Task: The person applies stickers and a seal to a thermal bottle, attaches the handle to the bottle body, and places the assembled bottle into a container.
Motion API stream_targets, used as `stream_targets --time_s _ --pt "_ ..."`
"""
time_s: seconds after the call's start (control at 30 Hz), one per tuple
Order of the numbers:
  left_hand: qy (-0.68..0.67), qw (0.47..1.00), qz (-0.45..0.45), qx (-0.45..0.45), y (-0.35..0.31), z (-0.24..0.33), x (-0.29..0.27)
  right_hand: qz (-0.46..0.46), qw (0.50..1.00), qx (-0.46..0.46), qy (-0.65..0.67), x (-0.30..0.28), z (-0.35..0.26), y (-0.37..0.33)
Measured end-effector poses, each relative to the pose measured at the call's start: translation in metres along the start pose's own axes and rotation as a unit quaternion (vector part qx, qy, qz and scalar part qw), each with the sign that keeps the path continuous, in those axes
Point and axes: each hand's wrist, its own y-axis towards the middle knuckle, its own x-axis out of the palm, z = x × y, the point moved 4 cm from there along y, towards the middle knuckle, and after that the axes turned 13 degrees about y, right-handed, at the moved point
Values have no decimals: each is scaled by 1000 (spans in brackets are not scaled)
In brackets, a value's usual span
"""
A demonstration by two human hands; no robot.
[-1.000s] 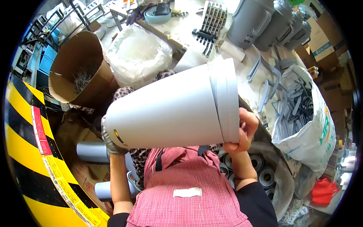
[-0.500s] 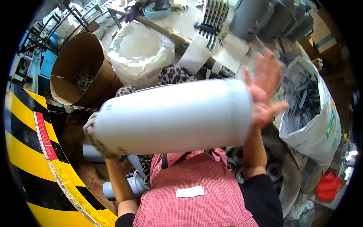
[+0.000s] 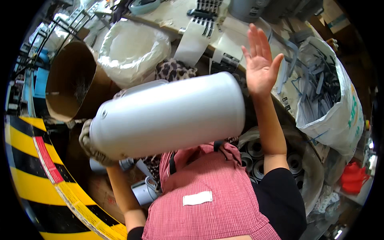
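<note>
A large pale grey cylindrical jug (image 3: 172, 114) lies nearly level across my front, tilted up toward its right end. At its left end, my left hand (image 3: 93, 144) in a grey patterned glove is closed around the edge; part of that grip is hidden behind the jug. What looks like a handle (image 3: 148, 86) shows along the jug's far side. My bare right hand (image 3: 262, 66) is raised beyond the right end, palm showing, fingers stretched and thumb apart. It holds nothing and does not touch the jug.
Ahead, a worktable (image 3: 168, 18) carries label sheets (image 3: 192, 44) and grey jugs (image 3: 246, 10). A white-lined sack (image 3: 134, 52) and cardboard drum (image 3: 68, 80) stand left. Rightward are a sack of grey strips (image 3: 324, 96) and a bin of round parts (image 3: 294, 162). A striped barrier (image 3: 28, 172) curves at left.
My right hand has come off the jug's right end and moved up and away. The jug has shifted slightly left and turned in my left hand. The whole view has also shifted.
</note>
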Motion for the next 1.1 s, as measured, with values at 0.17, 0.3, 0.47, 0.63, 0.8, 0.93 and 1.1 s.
stream_targets --time_s 0.17,0.3,0.47,0.63,0.8,0.93,1.1 --pt "-57 998 -17 -29 13 -26 -47 153 939 -23 -309 -147 -34 23" --pt "-88 993 74 35 71 70 -49 148 606 -140 -769 -288 -121 92" --pt "18 986 -164 38 60 89 -11 166 553 140 -804 -311 -113 114" --pt "-64 962 -239 -114 39 26 -41 208 617 -93 -753 -286 -149 88" --pt "-152 982 -75 -89 43 81 -20 139 517 -149 -832 -270 -144 100" --pt "-71 988 -132 37 44 103 -17 175 552 -165 -799 -277 -155 87" --pt "-110 994 -29 -6 36 125 -17 272 746 -263 -548 -236 -179 89"
